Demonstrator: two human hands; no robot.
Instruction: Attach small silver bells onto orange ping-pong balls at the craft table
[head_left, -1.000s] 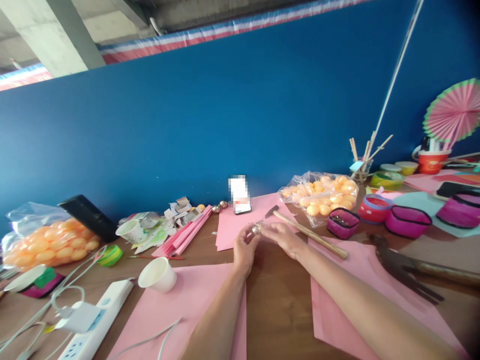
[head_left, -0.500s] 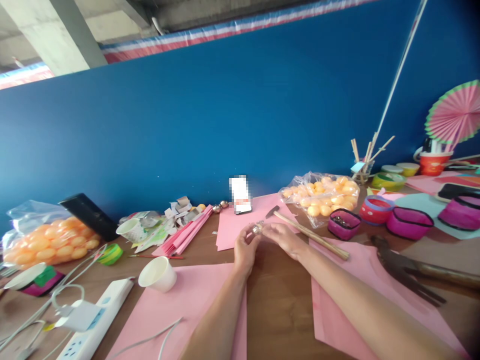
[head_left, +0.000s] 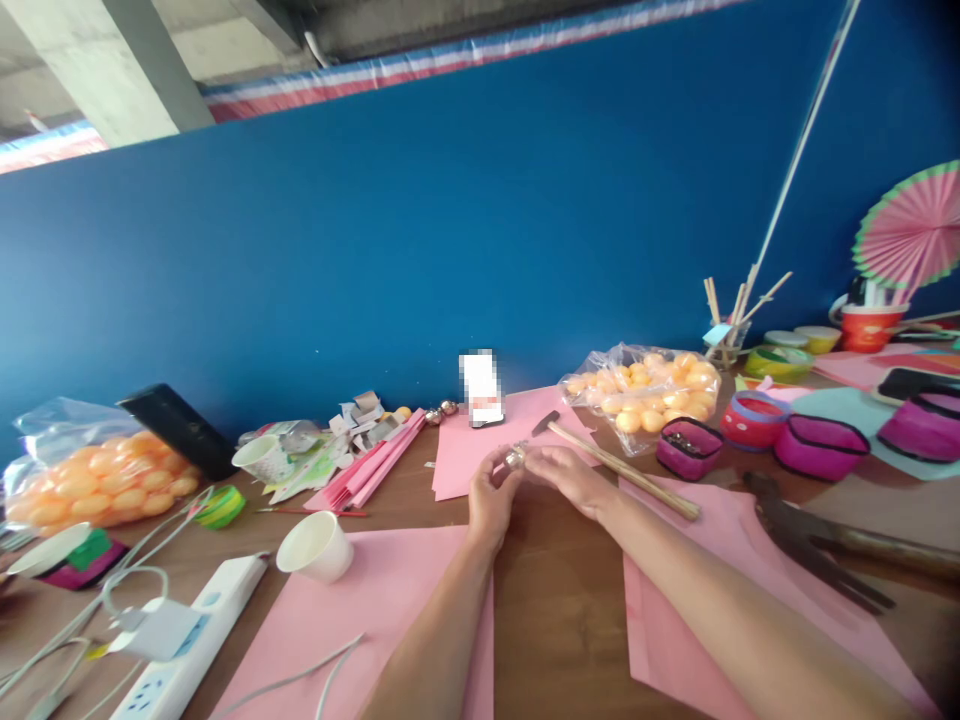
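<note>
Between my two hands, above the middle of the table, is a small shiny metallic piece (head_left: 515, 457), silvery with a gold tint. My left hand (head_left: 491, 492) pinches it from the left with thumb and fingertips. From the right, the fingertips of my right hand (head_left: 568, 476) close on its other side. Its exact shape is too small to make out. Just beyond my right hand lies a small hammer (head_left: 622, 468) with a wooden handle. Pink paper (head_left: 461, 465) is spread behind my hands, with a phone (head_left: 487, 415), its screen blurred out, standing on it.
A large claw hammer (head_left: 802, 540) rests at right, by magenta fabric baskets (head_left: 821, 447). Bags of orange balls (head_left: 652, 395) lie at both sides. A paper cup (head_left: 315, 547), a power strip (head_left: 199, 630) and cables occupy the left. A blue panel (head_left: 450, 220) rises behind.
Almost nothing differs. Both hands stay at the same place around the metallic piece, which seems turned slightly between the fingertips.
</note>
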